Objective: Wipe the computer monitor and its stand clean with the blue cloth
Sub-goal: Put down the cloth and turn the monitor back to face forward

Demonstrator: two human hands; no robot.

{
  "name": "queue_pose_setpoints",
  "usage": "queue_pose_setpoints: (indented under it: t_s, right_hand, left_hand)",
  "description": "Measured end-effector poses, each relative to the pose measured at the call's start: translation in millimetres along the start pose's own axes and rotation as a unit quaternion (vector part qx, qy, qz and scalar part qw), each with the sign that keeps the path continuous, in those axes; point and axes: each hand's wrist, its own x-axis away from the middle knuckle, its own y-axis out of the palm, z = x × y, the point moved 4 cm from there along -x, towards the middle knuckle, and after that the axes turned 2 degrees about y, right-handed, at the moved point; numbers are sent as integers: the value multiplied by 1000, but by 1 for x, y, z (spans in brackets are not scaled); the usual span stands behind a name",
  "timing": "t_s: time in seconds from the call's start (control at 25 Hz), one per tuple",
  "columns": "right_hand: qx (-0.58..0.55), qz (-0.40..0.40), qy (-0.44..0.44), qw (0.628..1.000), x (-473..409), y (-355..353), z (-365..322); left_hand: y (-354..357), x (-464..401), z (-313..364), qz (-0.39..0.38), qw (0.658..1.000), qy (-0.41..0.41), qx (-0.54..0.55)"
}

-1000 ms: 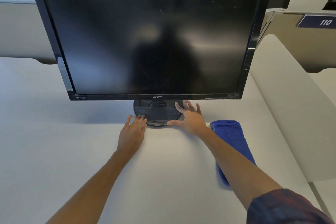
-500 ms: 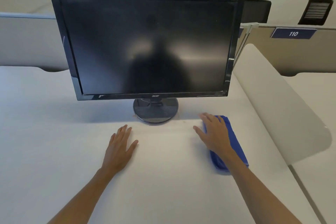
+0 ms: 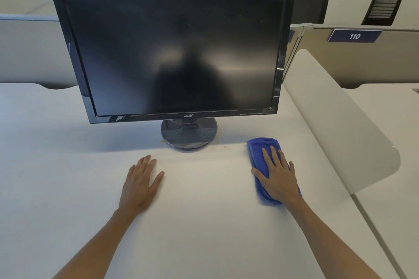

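A black monitor [image 3: 174, 52] with a dark screen stands on a round black stand [image 3: 189, 135] at the middle of the white desk [image 3: 204, 222]. A folded blue cloth [image 3: 260, 149] lies on the desk to the right of the stand. My right hand [image 3: 277, 176] rests flat on top of the cloth, fingers spread, covering its near half. My left hand [image 3: 140, 184] lies flat and open on the bare desk, in front of the stand and a little to its left, touching nothing else.
A white curved divider [image 3: 335, 120] rises along the right side of the desk. Grey partitions [image 3: 29, 52] stand behind the monitor, one carrying a blue "110" sign [image 3: 354, 36]. Another desk surface [image 3: 390, 106] lies beyond the divider.
Both hands have left the monitor stand and drawn back. My right hand moved right onto the blue cloth; my left hand settled flat on the desk. The view pulled back and up.
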Motion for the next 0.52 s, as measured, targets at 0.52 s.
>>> queue_pose_setpoints:
  t_s: [0.52]
  right_hand:
    - [-123,86,80,985,-46,-24,-21]
  left_hand:
    - [-2,2,3,12,1000,0,7]
